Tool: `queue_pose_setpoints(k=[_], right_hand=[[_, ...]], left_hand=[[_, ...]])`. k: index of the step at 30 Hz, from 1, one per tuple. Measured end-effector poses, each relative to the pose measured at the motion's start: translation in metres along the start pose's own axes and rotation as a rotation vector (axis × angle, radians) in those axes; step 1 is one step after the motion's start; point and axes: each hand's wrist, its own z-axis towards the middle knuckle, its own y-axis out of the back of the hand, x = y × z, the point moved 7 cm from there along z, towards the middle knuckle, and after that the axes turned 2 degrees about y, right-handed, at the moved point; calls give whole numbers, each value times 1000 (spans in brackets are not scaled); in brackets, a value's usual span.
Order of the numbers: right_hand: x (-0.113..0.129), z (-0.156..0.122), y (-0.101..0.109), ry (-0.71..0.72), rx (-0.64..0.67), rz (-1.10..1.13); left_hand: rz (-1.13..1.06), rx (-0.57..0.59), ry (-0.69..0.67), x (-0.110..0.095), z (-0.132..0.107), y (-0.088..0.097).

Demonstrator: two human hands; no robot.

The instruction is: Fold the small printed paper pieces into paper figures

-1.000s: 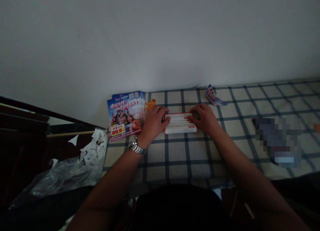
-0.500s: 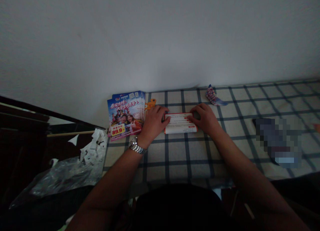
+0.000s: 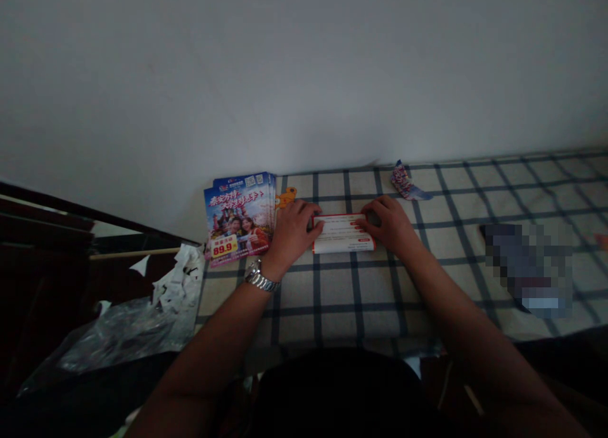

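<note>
A folded leaflet, white with red edges and printed text, lies on the checked cloth in front of me. My left hand grips its left end, thumb on top and fingers curled at the far edge. At the right end my right hand holds it the same way, thumb pressing on the paper. The fingertips behind the far edge are partly hidden. Just left of my left hand sits a stack of colourful flyers, its top one showing two people and a price of 89.9.
The checked cloth covers the table against a pale wall. A crumpled flyer lies beyond my right hand. Farther right is a dark, pixelated flat object. At left, below the table edge, are clear plastic and torn paper.
</note>
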Motion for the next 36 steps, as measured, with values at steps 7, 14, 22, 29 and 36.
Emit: queue_pose_setpoints(k=[7, 14, 22, 29, 36], right_hand=[[1, 0, -1, -14, 5, -5], [14, 2, 1, 41, 13, -22], [12, 3, -2, 57, 28, 30], [13, 4, -1, 46, 39, 67], [6, 4, -3, 46, 63, 102]], left_hand=[[-11, 2, -35, -2, -2, 0], [0, 35, -132, -10, -3, -1], [60, 94, -224, -17, 0, -2], [19, 177, -288, -16, 5, 0], [-45, 212, -312, -10, 6, 3]])
